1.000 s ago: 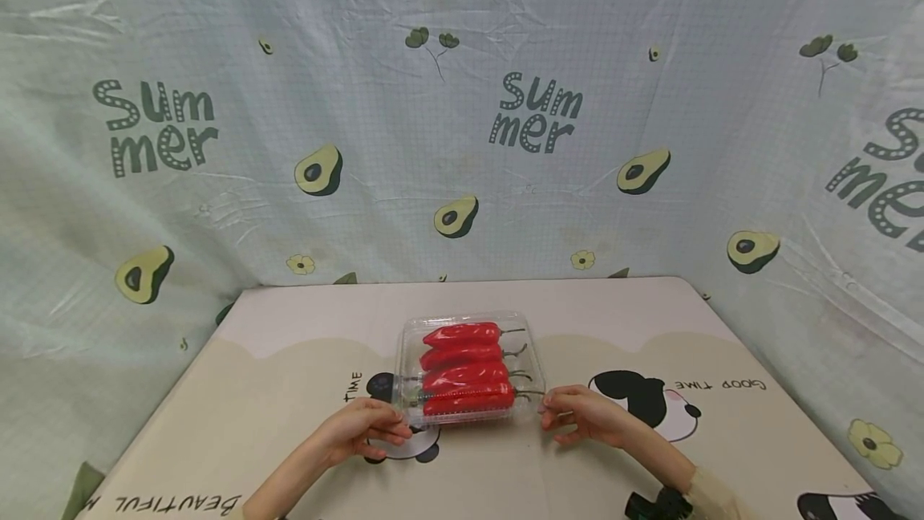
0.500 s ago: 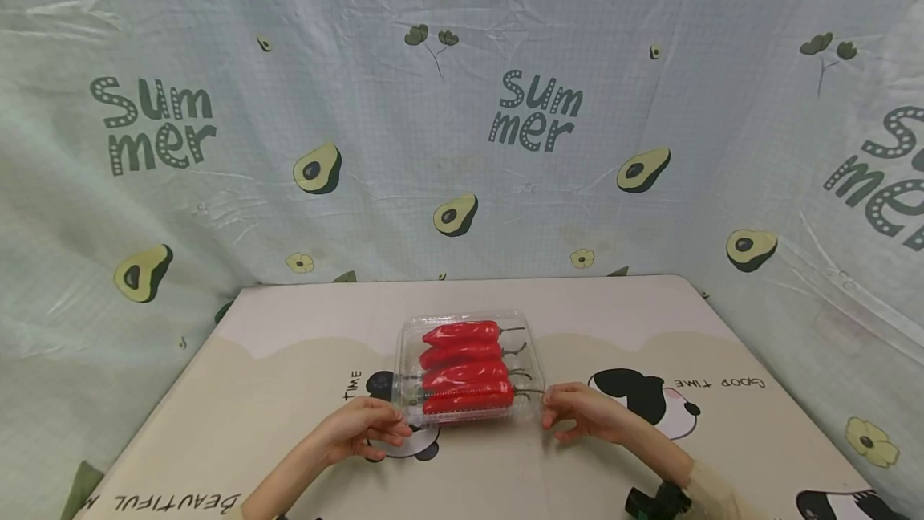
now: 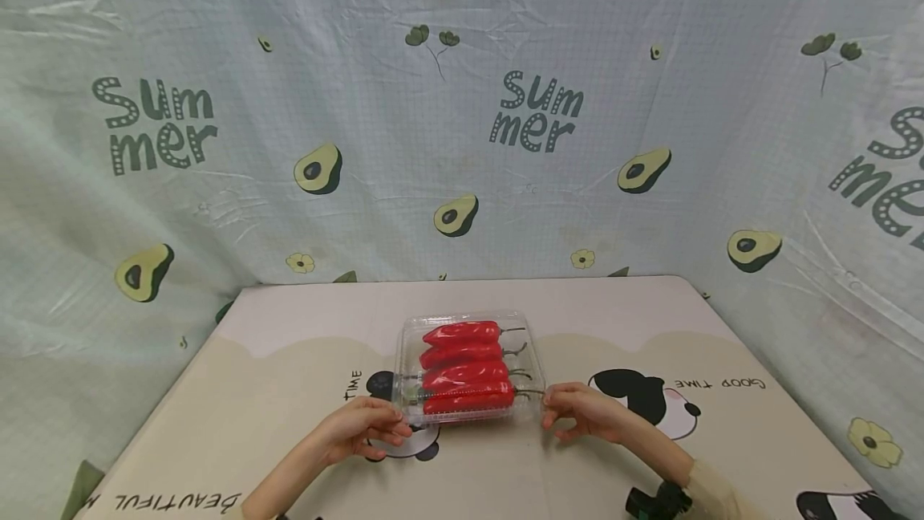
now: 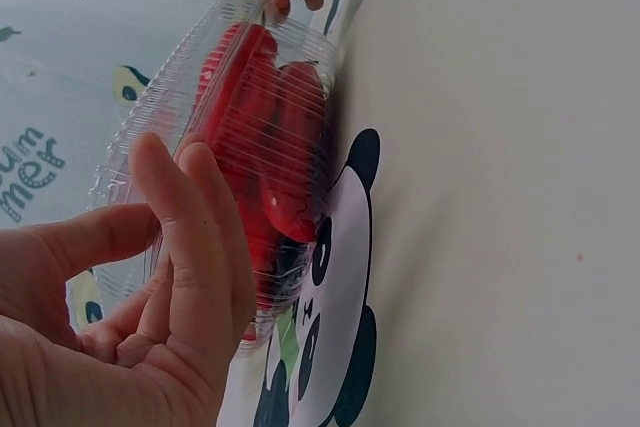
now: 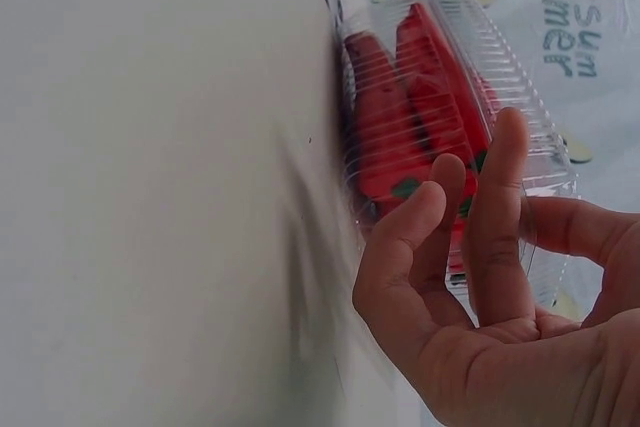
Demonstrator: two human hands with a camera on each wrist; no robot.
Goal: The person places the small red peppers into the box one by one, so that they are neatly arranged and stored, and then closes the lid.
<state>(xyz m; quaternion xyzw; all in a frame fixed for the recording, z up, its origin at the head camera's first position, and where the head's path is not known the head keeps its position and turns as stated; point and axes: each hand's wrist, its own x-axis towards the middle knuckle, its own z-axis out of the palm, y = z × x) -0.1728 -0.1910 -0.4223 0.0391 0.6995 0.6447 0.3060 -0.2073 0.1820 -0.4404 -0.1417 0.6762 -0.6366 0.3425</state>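
Observation:
A clear plastic clamshell box (image 3: 408,343) lies on the table, its lid down. Inside, several red chili peppers (image 3: 462,356) are lined up one behind another, their stems mostly pointing right. At the box's near left corner, my left hand (image 3: 361,428) pinches the rim between thumb and fingers. My right hand (image 3: 583,414) pinches the rim at the near right corner. In the left wrist view, the left hand (image 4: 165,297) hides part of the box's ribbed side. The right wrist view shows the thumb and index finger of the right hand (image 5: 490,297) on the rim.
The table (image 3: 303,375) has a beige cover with panda and dog prints (image 3: 650,401) and lettering. Behind it and along both sides hangs a pale curtain (image 3: 382,103) with avocado prints. A black strap-like device (image 3: 658,502) sits at the right wrist.

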